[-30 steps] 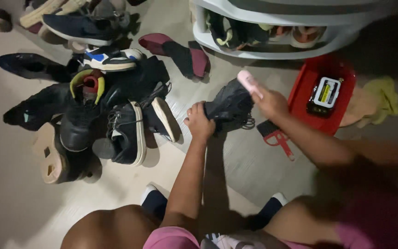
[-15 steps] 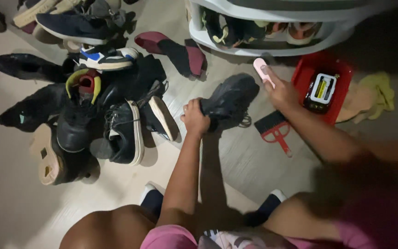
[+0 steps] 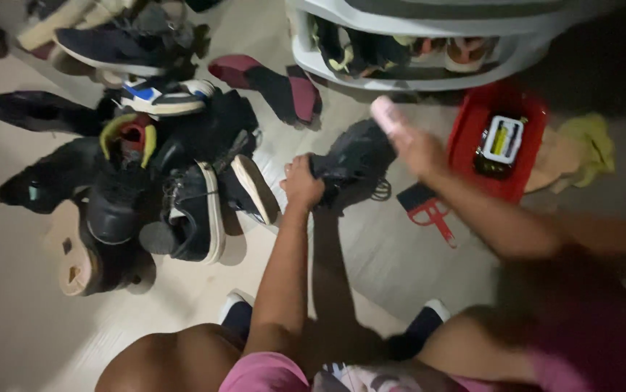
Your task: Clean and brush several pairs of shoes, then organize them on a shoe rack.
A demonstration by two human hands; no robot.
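My left hand (image 3: 302, 181) grips the heel end of a black shoe (image 3: 353, 160), held just above the floor (image 3: 400, 254). My right hand (image 3: 418, 145) is closed around a pink brush (image 3: 387, 116), which rests against the shoe's top. A red scraper (image 3: 429, 210) lies on the floor just beside the shoe. A red tray (image 3: 472, 131) sits to the right, near the white rack (image 3: 414, 76). A shoe pile (image 3: 146, 189) lies at the left.

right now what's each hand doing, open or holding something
Left hand: closed, gripping the dark shoe at its near end.
Right hand: closed around a pink brush, held against the shoe.
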